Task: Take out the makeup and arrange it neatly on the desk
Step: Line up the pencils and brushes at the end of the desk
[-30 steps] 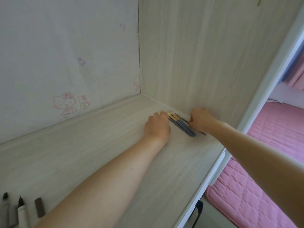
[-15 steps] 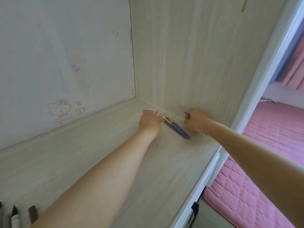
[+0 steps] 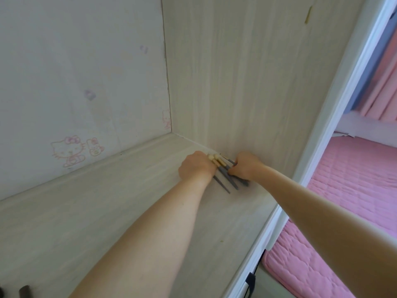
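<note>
Several thin makeup brushes with grey handles and gold ferrules lie on the pale wood desk, close to the right side panel. My left hand sits at their left side, fingers curled over the bristle ends, knuckles toward me. My right hand is on their right side and its fingers pinch the grey handles. The handle tips fan out toward me. The bristle ends are hidden behind my left hand.
The desk sits in a corner: a white back wall with cartoon cat stickers and a wood side panel. Dark pen-like items lie at the bottom left. A pink mattress lies past the desk's right edge.
My right hand has moved left onto the brush handles and my left hand has closed in on them. The handles now fan apart. The camera has shifted.
</note>
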The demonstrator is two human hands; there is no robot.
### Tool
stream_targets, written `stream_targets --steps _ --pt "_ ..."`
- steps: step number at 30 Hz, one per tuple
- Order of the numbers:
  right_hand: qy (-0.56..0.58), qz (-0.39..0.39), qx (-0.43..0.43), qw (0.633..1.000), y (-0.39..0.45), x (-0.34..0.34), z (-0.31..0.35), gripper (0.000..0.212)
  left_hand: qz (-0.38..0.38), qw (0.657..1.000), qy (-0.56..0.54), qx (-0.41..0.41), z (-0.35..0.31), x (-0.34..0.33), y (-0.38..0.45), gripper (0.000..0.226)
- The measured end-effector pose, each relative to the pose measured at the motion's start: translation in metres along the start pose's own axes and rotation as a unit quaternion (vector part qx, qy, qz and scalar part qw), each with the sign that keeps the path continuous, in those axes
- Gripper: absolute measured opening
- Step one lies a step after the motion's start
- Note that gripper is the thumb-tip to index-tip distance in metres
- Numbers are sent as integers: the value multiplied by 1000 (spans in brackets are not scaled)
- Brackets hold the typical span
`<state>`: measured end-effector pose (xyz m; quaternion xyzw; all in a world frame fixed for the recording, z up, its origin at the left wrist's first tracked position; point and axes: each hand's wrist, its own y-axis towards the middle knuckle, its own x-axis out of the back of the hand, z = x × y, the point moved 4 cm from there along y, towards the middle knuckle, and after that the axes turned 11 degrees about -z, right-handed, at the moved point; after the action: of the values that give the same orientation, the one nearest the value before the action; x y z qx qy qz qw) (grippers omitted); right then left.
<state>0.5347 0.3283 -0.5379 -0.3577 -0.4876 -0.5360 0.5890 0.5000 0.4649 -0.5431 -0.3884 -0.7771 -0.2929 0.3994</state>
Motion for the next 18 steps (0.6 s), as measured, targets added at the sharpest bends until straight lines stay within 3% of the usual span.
stream_targets --steps 7,14,18 --pt "34 -18 -6 999 0 -4 8 34 28 999 24 -19 8 5 0 28" --pt "7 -13 2 1000 -3 -21 20 55 49 998 -14 -31 18 7 5 40" --pt "-30 1 36 999 -5 -26 23 41 59 996 -50 -34 27 20 0 36"
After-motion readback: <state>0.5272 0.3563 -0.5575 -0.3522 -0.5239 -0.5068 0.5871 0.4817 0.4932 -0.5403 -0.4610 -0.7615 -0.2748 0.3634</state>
